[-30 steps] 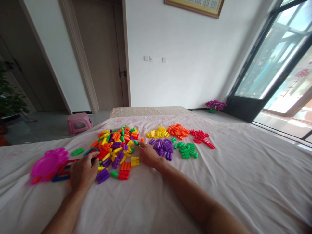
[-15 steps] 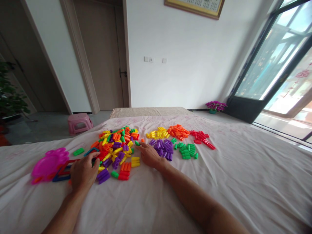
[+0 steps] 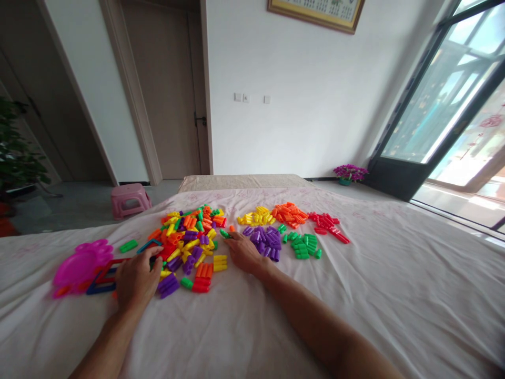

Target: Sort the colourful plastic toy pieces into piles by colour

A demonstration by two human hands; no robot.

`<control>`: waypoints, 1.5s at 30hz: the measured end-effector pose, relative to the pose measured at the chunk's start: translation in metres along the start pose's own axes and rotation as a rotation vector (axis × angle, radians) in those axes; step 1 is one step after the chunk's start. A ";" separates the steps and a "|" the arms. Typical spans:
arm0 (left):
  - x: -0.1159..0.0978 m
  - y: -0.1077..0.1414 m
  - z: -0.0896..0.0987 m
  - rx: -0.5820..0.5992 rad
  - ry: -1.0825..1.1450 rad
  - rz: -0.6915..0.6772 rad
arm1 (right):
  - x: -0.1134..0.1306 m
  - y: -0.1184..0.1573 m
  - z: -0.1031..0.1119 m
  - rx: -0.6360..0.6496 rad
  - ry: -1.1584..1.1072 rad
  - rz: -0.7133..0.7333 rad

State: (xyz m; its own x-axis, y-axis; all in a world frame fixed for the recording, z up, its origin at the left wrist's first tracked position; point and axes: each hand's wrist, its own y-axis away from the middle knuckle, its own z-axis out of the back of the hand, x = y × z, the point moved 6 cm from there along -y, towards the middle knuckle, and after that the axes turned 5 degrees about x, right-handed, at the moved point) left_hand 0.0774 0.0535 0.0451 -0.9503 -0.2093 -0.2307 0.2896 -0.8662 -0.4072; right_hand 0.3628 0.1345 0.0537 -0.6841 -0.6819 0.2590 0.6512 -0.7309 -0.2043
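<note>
My right hand (image 3: 245, 252) pinches a small green piece (image 3: 224, 233) at its fingertips, between the mixed pile and the purple pile (image 3: 265, 242). At the left edge of the mixed pile of coloured plastic pieces (image 3: 190, 243), my left hand (image 3: 139, 279) rests with bent fingers beside a blue frame (image 3: 149, 245); what its fingertips touch is hard to see. Yellow (image 3: 257, 216), orange (image 3: 289, 214), red (image 3: 330, 225) and green (image 3: 304, 246) pieces lie in separate groups to the right.
A pink tray (image 3: 79, 266) lies at the left, with red and blue frames (image 3: 103, 278) partly over it. A loose green piece (image 3: 128, 246) is behind. Beyond the cloth-covered table (image 3: 379, 295) stands a pink stool (image 3: 130, 200).
My right hand has shifted very slightly with the green piece, which is now tilted a little differently. My left hand stays in nearly the same place.
</note>
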 end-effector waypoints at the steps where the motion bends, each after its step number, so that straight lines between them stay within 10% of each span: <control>1: 0.000 0.000 0.000 -0.002 -0.003 0.001 | -0.001 0.000 0.001 -0.011 0.006 -0.007; 45: -0.003 0.001 0.003 0.005 0.015 0.003 | 0.003 0.006 0.006 0.006 0.005 0.044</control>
State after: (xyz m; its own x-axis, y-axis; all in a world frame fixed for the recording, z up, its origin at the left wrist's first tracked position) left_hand 0.0798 0.0516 0.0483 -0.9476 -0.2052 -0.2450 0.2919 -0.8679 -0.4020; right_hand 0.3667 0.1281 0.0590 -0.6568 -0.7132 0.2451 0.6824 -0.7004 -0.2094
